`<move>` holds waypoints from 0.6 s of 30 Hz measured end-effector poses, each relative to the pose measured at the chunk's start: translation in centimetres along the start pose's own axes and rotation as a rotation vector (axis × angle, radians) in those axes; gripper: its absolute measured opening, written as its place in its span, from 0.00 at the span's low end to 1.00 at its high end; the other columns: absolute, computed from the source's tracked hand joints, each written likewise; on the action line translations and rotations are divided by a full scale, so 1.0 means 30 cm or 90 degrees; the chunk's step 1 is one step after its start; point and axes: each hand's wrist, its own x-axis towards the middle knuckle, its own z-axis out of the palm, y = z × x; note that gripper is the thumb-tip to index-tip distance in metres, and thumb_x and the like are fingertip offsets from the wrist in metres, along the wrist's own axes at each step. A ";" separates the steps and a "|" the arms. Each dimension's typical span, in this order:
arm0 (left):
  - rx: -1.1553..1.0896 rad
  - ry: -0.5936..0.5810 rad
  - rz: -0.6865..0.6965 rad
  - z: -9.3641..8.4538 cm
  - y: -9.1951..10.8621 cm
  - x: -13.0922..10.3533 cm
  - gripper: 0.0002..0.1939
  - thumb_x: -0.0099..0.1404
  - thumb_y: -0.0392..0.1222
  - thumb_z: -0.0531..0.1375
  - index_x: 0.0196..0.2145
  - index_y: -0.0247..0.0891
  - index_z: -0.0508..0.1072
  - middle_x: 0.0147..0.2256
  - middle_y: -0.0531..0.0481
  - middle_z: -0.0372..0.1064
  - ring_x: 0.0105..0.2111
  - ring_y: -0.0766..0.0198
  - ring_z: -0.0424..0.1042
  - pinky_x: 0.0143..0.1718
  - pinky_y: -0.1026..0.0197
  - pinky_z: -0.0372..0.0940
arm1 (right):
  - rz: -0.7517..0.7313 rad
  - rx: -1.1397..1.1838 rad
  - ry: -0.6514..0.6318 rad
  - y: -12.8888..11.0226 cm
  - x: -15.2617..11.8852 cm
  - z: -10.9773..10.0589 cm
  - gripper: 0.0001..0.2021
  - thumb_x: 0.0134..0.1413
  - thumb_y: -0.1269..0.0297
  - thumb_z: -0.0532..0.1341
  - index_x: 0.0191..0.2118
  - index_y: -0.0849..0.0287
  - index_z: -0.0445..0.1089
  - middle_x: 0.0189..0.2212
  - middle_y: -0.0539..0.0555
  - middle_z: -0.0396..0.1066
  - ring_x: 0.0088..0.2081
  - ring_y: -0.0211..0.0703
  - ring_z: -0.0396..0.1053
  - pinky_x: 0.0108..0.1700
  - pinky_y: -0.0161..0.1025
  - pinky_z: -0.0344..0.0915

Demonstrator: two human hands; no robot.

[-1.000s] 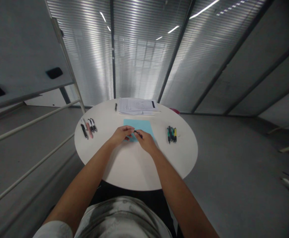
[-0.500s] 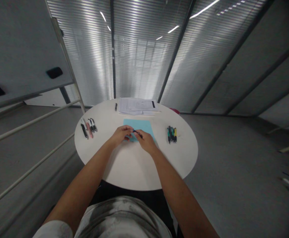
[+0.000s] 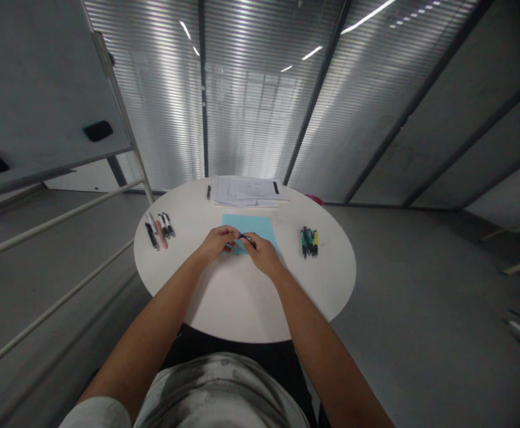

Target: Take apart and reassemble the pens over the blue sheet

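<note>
A dark blue pen (image 3: 247,239) is held above a light blue sheet (image 3: 255,223) on the round white table. Around the pen's right part, my right hand (image 3: 263,254) is closed. My left hand (image 3: 218,242) is closed at the pen's other end, its thumb and index finger pinched together near the tip. The fingers hide part of the pen, and whatever small part the left fingertips grip is too small to make out.
Several pens, black, white and pink (image 3: 162,230), lie at the table's left. Several green, black and yellow pens (image 3: 309,242) lie at the right. Papers (image 3: 246,191) and one dark pen (image 3: 209,192) are at the back. A whiteboard frame (image 3: 130,137) stands left.
</note>
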 end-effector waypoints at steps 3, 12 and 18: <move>0.013 -0.003 -0.001 0.001 0.005 0.000 0.15 0.49 0.46 0.65 0.33 0.35 0.73 0.25 0.50 0.67 0.24 0.67 0.67 0.23 0.65 0.58 | 0.006 -0.004 -0.005 -0.003 -0.002 -0.002 0.17 0.62 0.53 0.50 0.48 0.54 0.70 0.34 0.51 0.74 0.33 0.39 0.68 0.34 0.33 0.60; 0.576 0.321 0.083 -0.109 -0.015 0.019 0.12 0.60 0.48 0.55 0.35 0.41 0.74 0.27 0.48 0.70 0.29 0.60 0.68 0.31 0.61 0.57 | 0.042 -0.063 0.052 0.012 0.001 -0.001 0.17 0.62 0.53 0.50 0.46 0.53 0.70 0.32 0.50 0.74 0.31 0.39 0.68 0.32 0.33 0.57; 0.585 0.299 0.026 -0.093 -0.047 0.018 0.15 0.55 0.55 0.60 0.34 0.43 0.72 0.29 0.43 0.72 0.38 0.50 0.70 0.38 0.57 0.58 | 0.045 -0.076 0.045 0.009 0.003 -0.001 0.16 0.62 0.52 0.50 0.45 0.52 0.70 0.32 0.50 0.73 0.30 0.39 0.68 0.32 0.33 0.57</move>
